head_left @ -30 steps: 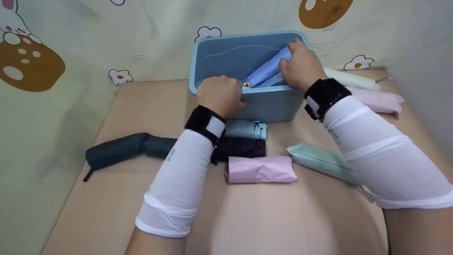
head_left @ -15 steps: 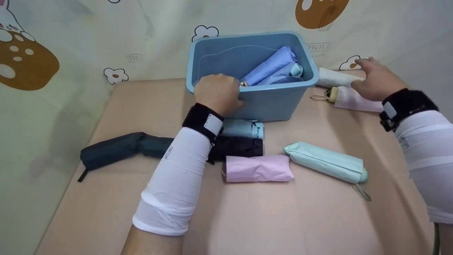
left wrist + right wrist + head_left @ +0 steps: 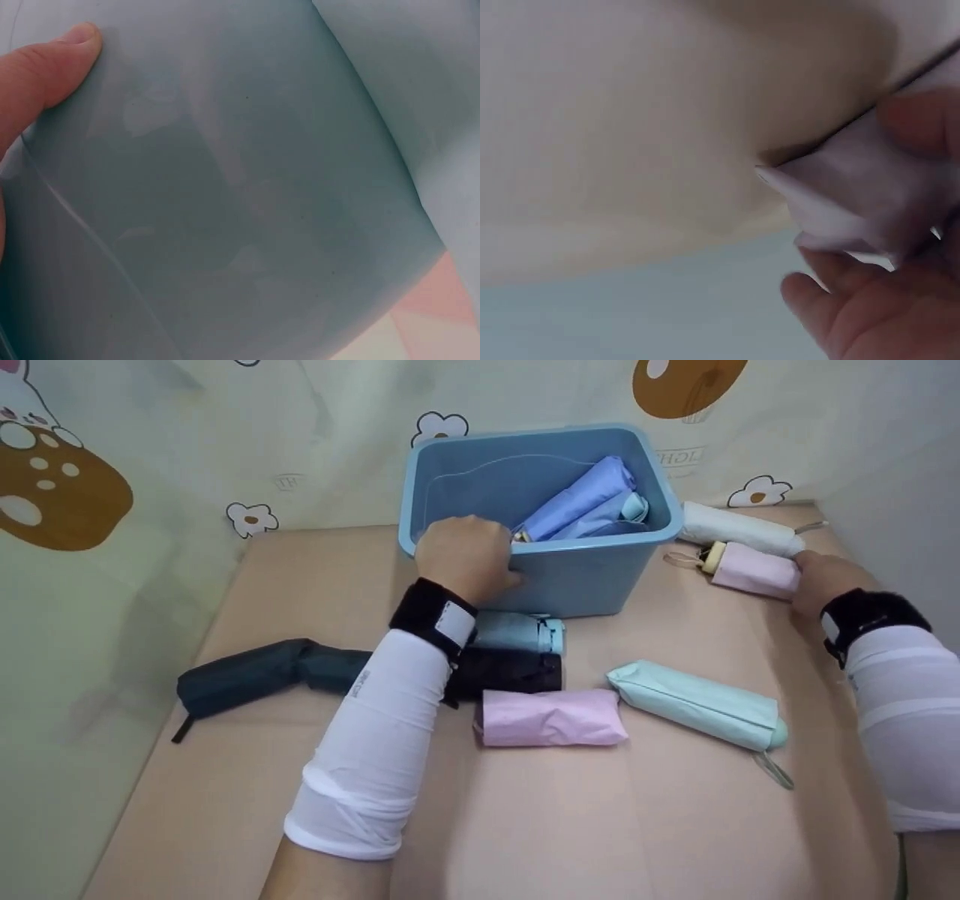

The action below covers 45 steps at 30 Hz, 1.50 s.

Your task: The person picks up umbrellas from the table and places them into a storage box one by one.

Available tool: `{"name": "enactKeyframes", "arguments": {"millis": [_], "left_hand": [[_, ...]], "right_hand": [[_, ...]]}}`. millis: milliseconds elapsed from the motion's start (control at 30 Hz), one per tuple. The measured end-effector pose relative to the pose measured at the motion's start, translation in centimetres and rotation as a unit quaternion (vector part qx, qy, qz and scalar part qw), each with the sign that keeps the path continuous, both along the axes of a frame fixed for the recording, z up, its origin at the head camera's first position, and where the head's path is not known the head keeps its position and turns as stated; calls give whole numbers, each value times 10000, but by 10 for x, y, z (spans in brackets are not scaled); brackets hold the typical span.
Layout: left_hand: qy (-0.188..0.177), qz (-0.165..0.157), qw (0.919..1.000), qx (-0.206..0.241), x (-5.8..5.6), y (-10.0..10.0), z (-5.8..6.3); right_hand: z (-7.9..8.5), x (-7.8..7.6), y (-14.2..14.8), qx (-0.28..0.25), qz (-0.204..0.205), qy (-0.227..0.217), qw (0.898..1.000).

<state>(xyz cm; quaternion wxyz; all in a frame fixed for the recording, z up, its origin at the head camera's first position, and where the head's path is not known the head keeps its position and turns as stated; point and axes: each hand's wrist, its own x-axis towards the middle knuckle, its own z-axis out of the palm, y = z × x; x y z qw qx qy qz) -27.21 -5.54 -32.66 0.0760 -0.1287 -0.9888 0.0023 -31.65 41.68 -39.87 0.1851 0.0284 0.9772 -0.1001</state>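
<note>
My left hand (image 3: 465, 559) grips the front rim of a blue plastic bin (image 3: 574, 581), its thumb (image 3: 49, 71) lying against the bin wall in the left wrist view. Inside the bin lie a blue folded umbrella (image 3: 577, 499) and a lighter blue one (image 3: 596, 519). At the far right, my right hand (image 3: 829, 581) holds the end of a pale pink folded umbrella (image 3: 754, 571) with a cream handle. The right wrist view shows the thumb on one side of its pink cloth (image 3: 847, 184) and the fingers on the other.
A white folded umbrella (image 3: 739, 529) lies just behind the pale pink one. Before the bin lie a mint umbrella (image 3: 697, 701), a pink one (image 3: 551, 718), a black one (image 3: 514, 671), a grey-blue one (image 3: 510, 632) and dark green ones (image 3: 247, 675). A patterned curtain (image 3: 337, 450) hangs behind.
My right hand has left the bin's right side, where the blue umbrellas lie, and moved right and down onto the pale pink umbrella. The left hand has stayed on the rim.
</note>
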Motion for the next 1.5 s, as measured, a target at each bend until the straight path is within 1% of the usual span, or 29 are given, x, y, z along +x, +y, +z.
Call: {"name": "enactKeyframes", "arguments": {"millis": [100,233,367,467,533,600,700,767,833,933,1000,1133,1233,1300,1400,1467,1500], "left_hand": [[18,2,10000,-7,0,0,1],[45,-24,10000,-6,0,0,1],[15,-29,10000,-35,0,-1,1],[-14,0,10000,-39,0,-1,0],[-21,4,10000,-22,0,-1,0],[-7,4,10000,10,0,-1,0],[7,4,10000,30,0,-1,0],[15,11,10000,36,0,-1,0],[17,13,10000,34,0,-1,0],[-10,7,10000,54,0,-1,0],[-13,-10,10000,76,0,-1,-1],[62,-38,9999,118,0,-1,-2],[107,-61,9999,107,0,-2,-2],[103,-74,9999,69,0,-2,-2],[120,-87,9999,15,0,-2,-2],[134,-77,9999,-5,0,-1,-2],[140,-69,9999,-11,0,-1,-2]], "right_hand": [[-5,2,-2,62,-3,283,9996],[-9,4,-4,-14,26,628,9980],[-11,5,-2,-257,-68,962,9950],[-5,7,0,-520,-181,1219,9910],[4,8,-2,-623,-207,1481,9868],[19,8,-7,-691,-259,1782,9812],[46,8,-23,-793,-368,2314,9689],[65,7,-37,-860,-465,2491,9635],[83,7,-51,-1007,-496,2494,9619],[105,7,-74,-1292,-338,2325,9634],[115,9,-92,-1599,-167,2215,9618],[128,12,-133,-2020,315,1990,9584],[132,11,-162,-2106,785,1910,9555],[131,9,-179,-2158,1072,1896,9518],[124,7,-199,-2213,1427,1934,9451],[118,7,-209,-2209,1614,1882,9433],[115,7,-214,-2158,1688,1819,9444]]}}
